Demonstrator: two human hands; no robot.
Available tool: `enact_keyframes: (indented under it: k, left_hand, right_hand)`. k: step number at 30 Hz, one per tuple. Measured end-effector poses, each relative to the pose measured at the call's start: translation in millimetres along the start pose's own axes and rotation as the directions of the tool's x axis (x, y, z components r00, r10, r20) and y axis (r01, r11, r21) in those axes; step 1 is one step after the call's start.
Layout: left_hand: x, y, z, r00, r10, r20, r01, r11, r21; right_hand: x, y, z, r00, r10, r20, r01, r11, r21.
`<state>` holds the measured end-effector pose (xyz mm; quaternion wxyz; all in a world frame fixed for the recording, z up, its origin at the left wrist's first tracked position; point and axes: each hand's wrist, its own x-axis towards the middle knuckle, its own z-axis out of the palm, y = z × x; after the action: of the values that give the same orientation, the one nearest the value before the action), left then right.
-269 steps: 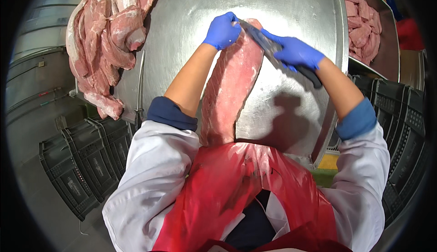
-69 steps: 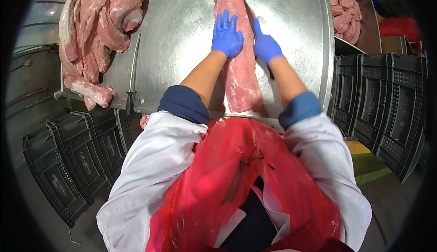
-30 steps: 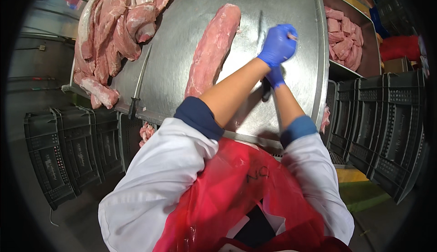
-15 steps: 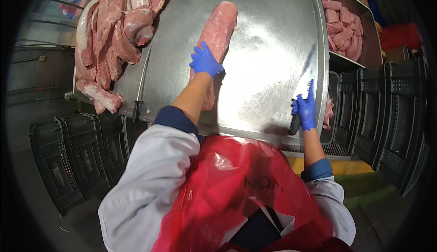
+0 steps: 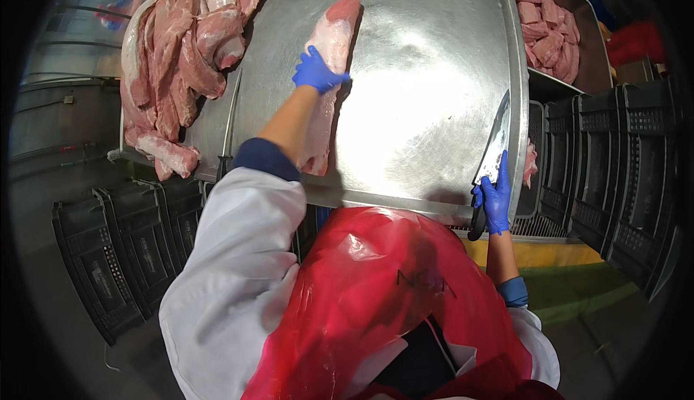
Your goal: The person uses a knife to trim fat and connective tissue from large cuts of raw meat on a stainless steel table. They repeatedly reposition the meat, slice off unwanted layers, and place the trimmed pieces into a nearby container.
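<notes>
A long piece of raw meat point(image 5: 334, 42), like a loin, lies lengthwise on the metal table point(image 5: 405, 104), its paler whitish side up and a redder patch at the far end. My left hand point(image 5: 318, 73), in a blue glove, is closed round the middle of it, thumb on the right side. By the table's right edge my right hand point(image 5: 496, 205), also gloved in blue, grips a knife point(image 5: 497, 136) by its black handle. Its blade points away from me, with a forefinger stretched along it. The blade looks smeared.
A heap of raw meat pieces point(image 5: 177, 57) lies at the far left, beside a sharpening steel point(image 5: 233, 111). Cut meat chunks point(image 5: 551, 42) fill a metal bin point(image 5: 596, 57) at the far right. Black crates point(image 5: 629, 161) stand to the right, more crates point(image 5: 94, 255) at left.
The meat has been turned over from its pinker side and shifted slightly left, with my left hand on it. My right hand and the knife have moved a little right and nearer.
</notes>
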<state>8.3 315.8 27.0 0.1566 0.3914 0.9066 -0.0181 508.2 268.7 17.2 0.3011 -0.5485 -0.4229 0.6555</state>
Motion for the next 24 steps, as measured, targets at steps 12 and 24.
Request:
enact_keyframes:
  k: [12,24]
  left_hand:
    - [1.3,-24.7,15.4,0.875,0.474,0.093,-0.327,0.723,-0.609]
    - [-7.9,-27.2,16.7,0.835,0.532,0.143,-0.278,0.631,-0.724]
  right_hand:
    - [70.9,-35.9,74.2,0.932,-0.255,0.257,0.35,0.82,-0.454]
    - [117.3,-30.4,165.9,0.913,-0.132,0.386,0.273,0.901,-0.338]
